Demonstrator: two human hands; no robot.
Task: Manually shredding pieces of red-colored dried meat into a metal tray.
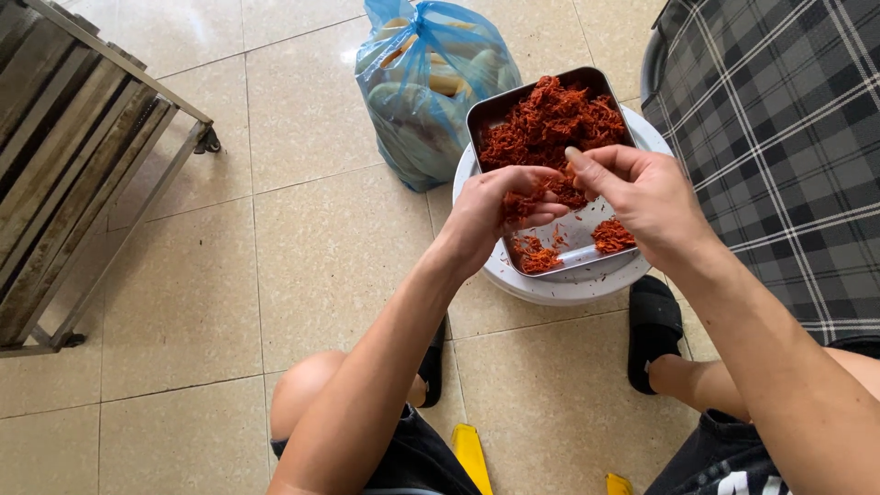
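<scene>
Head view: the left hand [500,206] is curled, fingers pinched shut around a small clump of the shredded red-orange food [548,124], while the right hand [637,192] is also closed on strands of it, thumb pressed to the fingertips just beside the left. Both hang over the near half of a rectangular metal tray [495,110], which rests on an upturned white bucket [568,286] standing on the tiled floor [302,247]. Most of the shreds are heaped at the far end; a few loose tufts lie on the bare metal nearer the person.

The shreds look light, dry, soft and fibrous, likely to cling and shed crumbs, so small pinches with the fingertips suit them better than a scoop.

Behind the tray sits a tied blue plastic bag [412,110]. A metal rack [82,165] stands left, checked fabric [779,137] right.
</scene>
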